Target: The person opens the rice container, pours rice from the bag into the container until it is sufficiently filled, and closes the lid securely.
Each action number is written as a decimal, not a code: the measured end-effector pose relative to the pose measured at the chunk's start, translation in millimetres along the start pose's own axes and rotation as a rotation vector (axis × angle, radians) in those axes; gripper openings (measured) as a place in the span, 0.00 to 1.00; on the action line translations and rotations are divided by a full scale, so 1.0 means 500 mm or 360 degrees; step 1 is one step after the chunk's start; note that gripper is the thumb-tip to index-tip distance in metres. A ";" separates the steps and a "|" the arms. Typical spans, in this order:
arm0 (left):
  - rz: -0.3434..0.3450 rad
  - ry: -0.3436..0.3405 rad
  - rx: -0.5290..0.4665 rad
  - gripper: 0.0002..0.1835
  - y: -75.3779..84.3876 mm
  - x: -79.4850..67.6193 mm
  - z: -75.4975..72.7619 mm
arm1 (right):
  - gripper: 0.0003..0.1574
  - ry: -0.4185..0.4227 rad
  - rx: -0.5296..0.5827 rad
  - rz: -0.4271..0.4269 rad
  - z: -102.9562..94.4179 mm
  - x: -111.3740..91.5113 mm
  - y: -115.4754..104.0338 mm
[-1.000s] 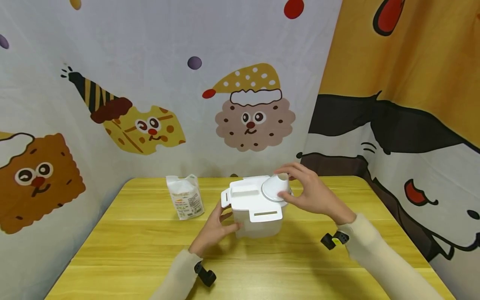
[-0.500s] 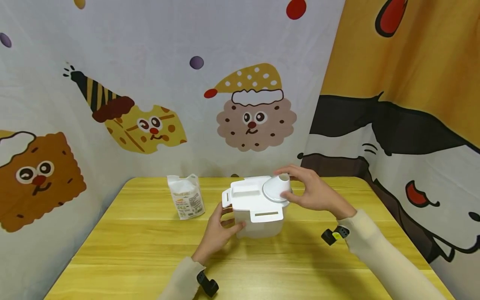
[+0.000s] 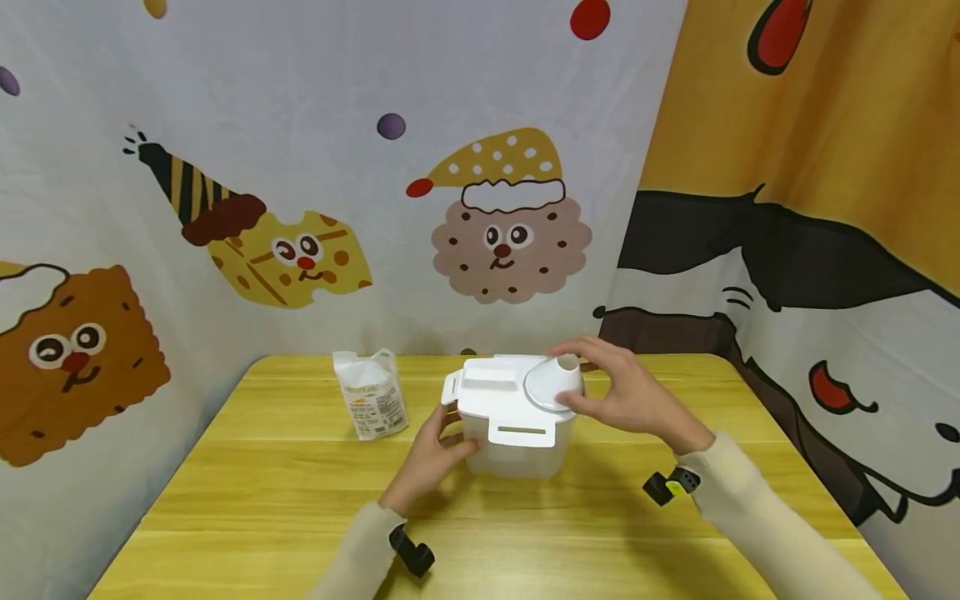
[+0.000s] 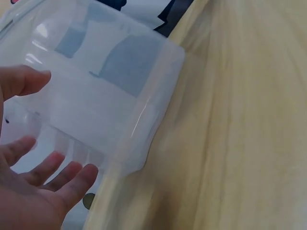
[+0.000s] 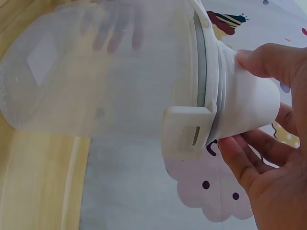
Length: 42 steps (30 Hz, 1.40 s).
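Note:
A translucent storage container [image 3: 517, 458] with a white lid [image 3: 487, 400] stands on the table. From the lid's right end rises a white cone-shaped cap [image 3: 551, 383], open at the top. My right hand [image 3: 622, 387] grips this cap, thumb on the near side and fingers round the far side; in the right wrist view the fingertips [image 5: 228, 143] lie at its base. My left hand [image 3: 431, 454] holds the container's left end, with the thumb [image 4: 29, 81] on the front wall and the fingers spread along the end. Both visible lid latches [image 3: 522, 435] stick outward.
A white printed bag [image 3: 371, 396] stands upright on the wooden table [image 3: 285, 492], left of the container. Behind the table hangs a cartoon-patterned curtain [image 3: 315, 100]. Black cameras are strapped to both wrists.
The container has turned slightly between my hands, its near latch shifting a little left and down. My right hand and the cap sit slightly lower, and both hands keep their hold.

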<state>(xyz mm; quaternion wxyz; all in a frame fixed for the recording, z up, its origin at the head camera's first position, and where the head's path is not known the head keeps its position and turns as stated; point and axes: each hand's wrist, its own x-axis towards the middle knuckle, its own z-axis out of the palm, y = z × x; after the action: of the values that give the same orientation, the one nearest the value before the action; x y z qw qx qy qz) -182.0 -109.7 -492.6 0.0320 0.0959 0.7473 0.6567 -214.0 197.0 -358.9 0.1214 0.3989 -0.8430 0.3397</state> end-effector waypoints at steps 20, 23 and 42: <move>0.0039 -0.0180 -0.0058 0.48 -0.005 0.022 -0.026 | 0.31 0.0024 -0.0139 -0.0053 0.005 -0.003 -0.027; 0.0042 -0.0146 -0.0049 0.46 -0.001 0.015 -0.021 | 0.31 0.0001 -0.0153 -0.0069 0.002 -0.001 -0.026; 0.0053 0.0145 -0.0038 0.27 -0.016 -0.011 0.009 | 0.30 -0.0212 0.0097 -0.0045 -0.009 -0.001 -0.001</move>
<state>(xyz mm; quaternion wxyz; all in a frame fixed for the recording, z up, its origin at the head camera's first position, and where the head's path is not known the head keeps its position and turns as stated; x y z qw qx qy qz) -176.4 -107.1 -501.7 -0.0118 0.0781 0.7383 0.6698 -213.5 200.1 -355.9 0.0577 0.4361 -0.8327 0.3363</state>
